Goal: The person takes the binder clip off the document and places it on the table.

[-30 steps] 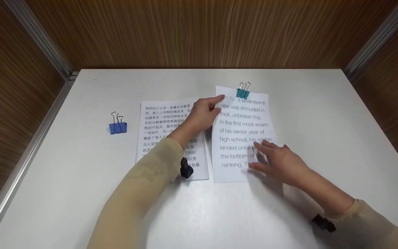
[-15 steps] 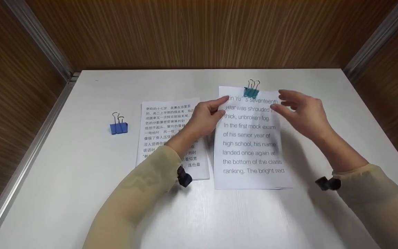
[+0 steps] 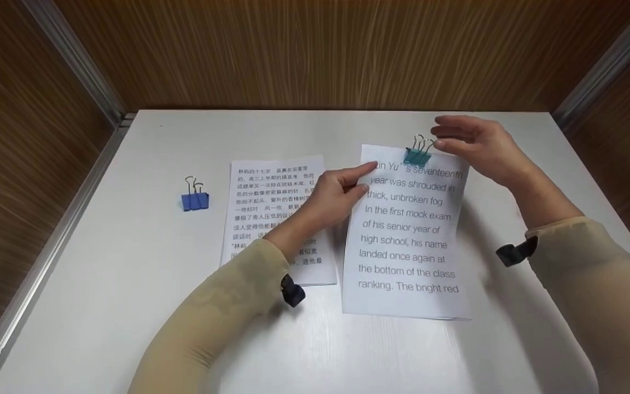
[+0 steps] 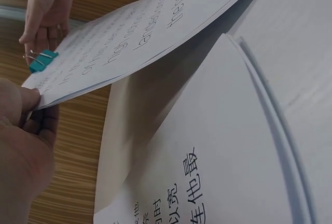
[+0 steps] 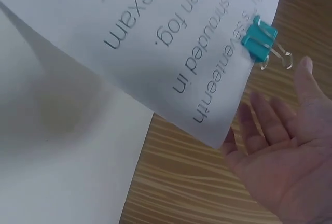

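My left hand (image 3: 337, 197) pinches the upper left edge of a stack of papers (image 3: 408, 257) printed in English, thumb in front and fingers behind. The left wrist view shows the stack tilted, its top end raised off the table. A teal binder clip (image 3: 418, 156) bites the top edge, both wire handles standing up. Beside that clip is my right hand (image 3: 479, 142), fingers extended and thumb apart. In the right wrist view its fingers (image 5: 259, 125) lie close behind the top corner of the papers, and the thumb is near the clip's wire handles.
A second stack of papers (image 3: 271, 219), printed in Chinese, lies on the white table (image 3: 293, 350) under my left forearm. Farther left stands a blue binder clip (image 3: 195, 201). Wood-grain panels (image 3: 326, 54) wall the back and sides.
The English papers with the teal clip have been raised and shifted right in my left hand. My right hand has risen from the lower part of the page to beside the clip.
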Available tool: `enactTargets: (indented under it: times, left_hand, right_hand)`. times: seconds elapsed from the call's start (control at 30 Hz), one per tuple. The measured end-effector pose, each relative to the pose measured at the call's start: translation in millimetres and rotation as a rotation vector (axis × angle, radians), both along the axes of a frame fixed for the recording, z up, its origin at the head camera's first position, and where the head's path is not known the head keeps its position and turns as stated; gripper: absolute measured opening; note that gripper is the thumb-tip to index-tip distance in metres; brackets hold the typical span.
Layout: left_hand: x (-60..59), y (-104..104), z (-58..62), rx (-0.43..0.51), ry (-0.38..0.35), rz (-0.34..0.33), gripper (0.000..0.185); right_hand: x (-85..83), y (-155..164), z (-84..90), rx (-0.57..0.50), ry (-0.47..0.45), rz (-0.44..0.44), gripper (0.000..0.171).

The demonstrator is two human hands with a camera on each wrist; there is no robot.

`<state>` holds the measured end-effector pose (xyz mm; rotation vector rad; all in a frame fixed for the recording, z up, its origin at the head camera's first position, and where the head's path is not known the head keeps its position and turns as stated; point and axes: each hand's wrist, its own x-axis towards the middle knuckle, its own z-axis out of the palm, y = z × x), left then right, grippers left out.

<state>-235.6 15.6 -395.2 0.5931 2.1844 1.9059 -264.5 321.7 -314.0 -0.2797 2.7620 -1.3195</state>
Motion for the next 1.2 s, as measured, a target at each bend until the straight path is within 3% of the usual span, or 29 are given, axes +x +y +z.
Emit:
enactTargets:
  times: [0.4,0.83,1.2]
  left_hand:
    - [3.3,-1,-0.6,0.038,-0.003,-0.027,0.049]
    - [1.3,-2,-4.1,0.07,0.036,-0.055,0.047]
    - [-0.6,0,-4.4,0.047,0.028,-0.032,0.048]
  right_hand:
    - [-9.4,7,3.9,-0.062,-0.117,0.143,0.055]
    - [-10.5,1,6.0,-0.116,-0.156,0.119,0.047]
    - [-5.9,-8,6.9,-0.069,-0.093,0.099,0.043]
